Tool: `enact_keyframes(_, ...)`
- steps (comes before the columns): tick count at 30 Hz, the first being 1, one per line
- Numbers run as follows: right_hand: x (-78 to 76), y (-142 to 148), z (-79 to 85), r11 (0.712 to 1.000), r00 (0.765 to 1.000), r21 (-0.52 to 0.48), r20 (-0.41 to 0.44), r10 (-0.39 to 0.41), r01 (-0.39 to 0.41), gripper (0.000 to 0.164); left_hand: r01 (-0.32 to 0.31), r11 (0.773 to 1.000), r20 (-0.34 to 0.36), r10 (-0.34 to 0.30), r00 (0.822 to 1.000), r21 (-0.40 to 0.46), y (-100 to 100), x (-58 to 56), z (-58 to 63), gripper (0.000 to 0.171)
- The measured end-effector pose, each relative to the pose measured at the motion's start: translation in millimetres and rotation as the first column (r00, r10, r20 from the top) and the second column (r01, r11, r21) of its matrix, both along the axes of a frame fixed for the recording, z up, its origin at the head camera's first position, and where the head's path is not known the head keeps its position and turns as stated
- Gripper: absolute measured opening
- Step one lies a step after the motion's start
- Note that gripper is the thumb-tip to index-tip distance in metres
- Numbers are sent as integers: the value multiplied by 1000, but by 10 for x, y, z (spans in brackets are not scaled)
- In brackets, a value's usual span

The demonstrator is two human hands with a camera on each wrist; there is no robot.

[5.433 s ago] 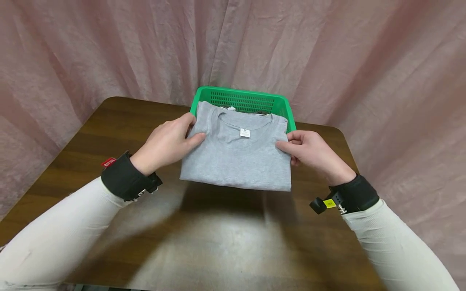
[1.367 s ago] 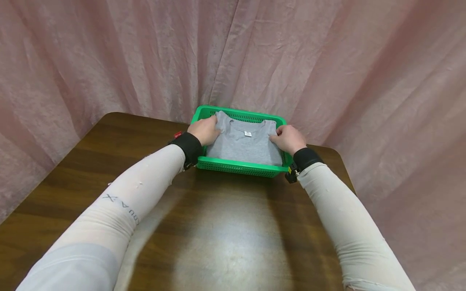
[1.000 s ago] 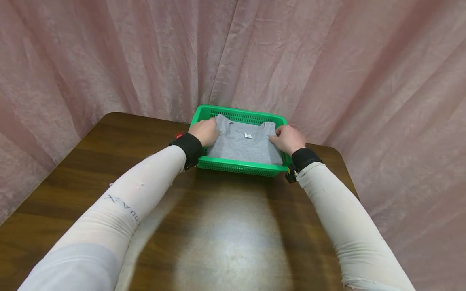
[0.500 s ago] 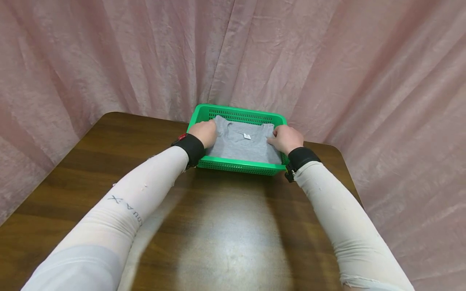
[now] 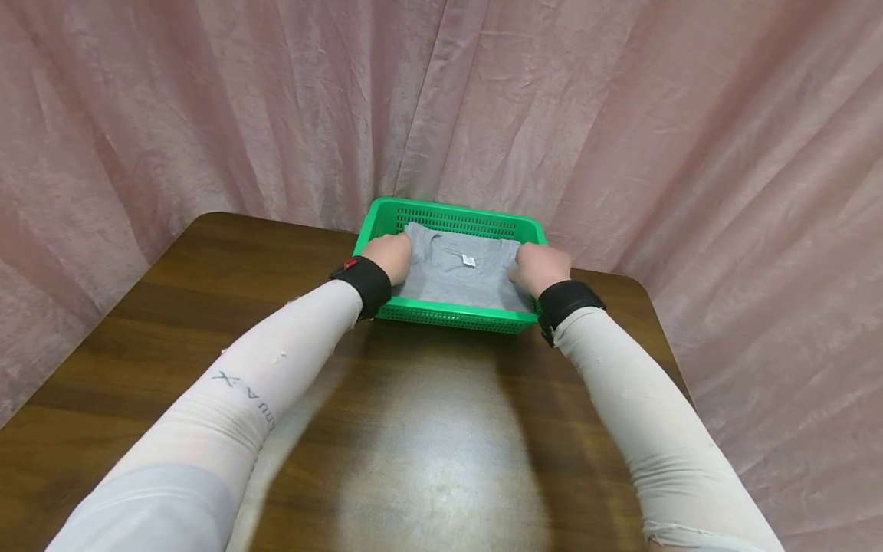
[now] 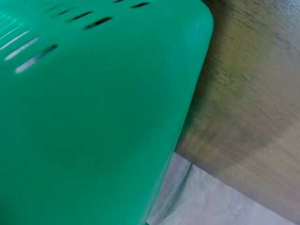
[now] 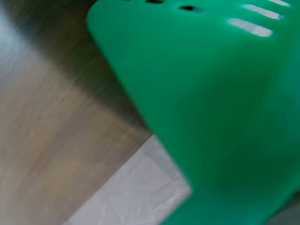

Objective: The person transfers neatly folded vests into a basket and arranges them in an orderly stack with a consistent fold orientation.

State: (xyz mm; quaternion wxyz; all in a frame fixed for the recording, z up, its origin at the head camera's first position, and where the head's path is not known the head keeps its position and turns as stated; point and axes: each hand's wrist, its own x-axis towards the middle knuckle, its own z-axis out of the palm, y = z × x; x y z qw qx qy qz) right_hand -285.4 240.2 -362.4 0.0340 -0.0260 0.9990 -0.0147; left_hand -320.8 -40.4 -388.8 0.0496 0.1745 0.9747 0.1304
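In the head view a folded grey T-shirt (image 5: 458,280), neckline and white label facing up, lies inside a green plastic basket (image 5: 451,316). My left hand (image 5: 389,255) reaches over the basket's left side and grips the shirt's left edge; its fingertips are hidden. At the opposite edge my right hand (image 5: 543,268) grips the fabric, the thumb side against the shirt. Neither hand shows in the wrist views. There the basket's green wall (image 6: 93,108) fills much of the left wrist view, and its slotted side (image 7: 187,70) much of the right one.
The basket stands at the far edge of a brown wooden table (image 5: 441,460). Close behind hangs a pink curtain (image 5: 441,100). Black bands (image 5: 363,284) are strapped round both wrists, near the basket's rim.
The T-shirt was held up in front of the basket and is now down inside it. Over the last second it has sunk slightly, and both hands have shifted a little inward.
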Motion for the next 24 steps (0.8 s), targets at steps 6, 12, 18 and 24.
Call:
enact_keyframes(6,14,-8,-44,997,999,77,-21,32,-31,20,15,1000,-4,-15,1000,-28,29,14,-4,26)
enact_keyframes(12,20,-45,-81,985,998,163,-9,62,-60,20,23,999,-1,-23,1000,-40,30,26,-17,25)
enact_keyframes(18,34,-63,-91,982,996,175,-24,82,-77,19,27,999,-22,-28,999,-31,20,48,-13,24)
enact_keyframes(24,42,-68,-77,987,994,136,-53,93,-85,17,23,998,-99,-29,995,-60,-12,67,-18,23)
